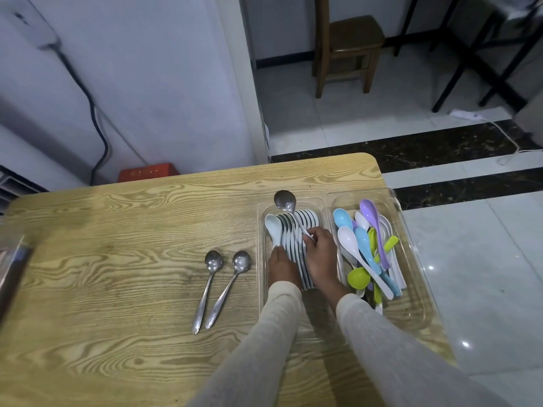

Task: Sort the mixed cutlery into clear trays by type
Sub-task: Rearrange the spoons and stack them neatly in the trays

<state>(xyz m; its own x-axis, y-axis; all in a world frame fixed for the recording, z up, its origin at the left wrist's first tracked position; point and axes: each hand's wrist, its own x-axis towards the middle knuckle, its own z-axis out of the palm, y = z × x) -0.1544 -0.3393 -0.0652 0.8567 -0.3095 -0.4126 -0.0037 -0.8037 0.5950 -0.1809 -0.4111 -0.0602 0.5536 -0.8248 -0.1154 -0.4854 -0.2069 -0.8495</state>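
done: the near tray (pixel 261 292) holds a tidy row of white spoons (pixel 305 218), and two steel spoons (pixel 209 286) lie side by side on the table (pixel 117 259), at 9 o'clock from that tray.
left: by the look of it, much remains; the far tray (pixel 418 304), at 3 o'clock from the near one, is a jumble of coloured spoons (pixel 364 251) mixed with white ones.
task's thing: a steel spoon (pixel 289 211) is lifted over the white row, above the near tray's 12 o'clock end.
long axis: bowl toward 11 o'clock, handle toward 5 o'clock, hollow facing up.
right hand (pixel 320 254): thumb and fingertips pinch the tip of the steel spoon's handle.
left hand (pixel 282 267): fingers close on the handle of a pale spoon (pixel 273 230) at the row's 9 o'clock edge; the grip itself hides under the hand.
likely next: the steel spoon joins the pair on the table.
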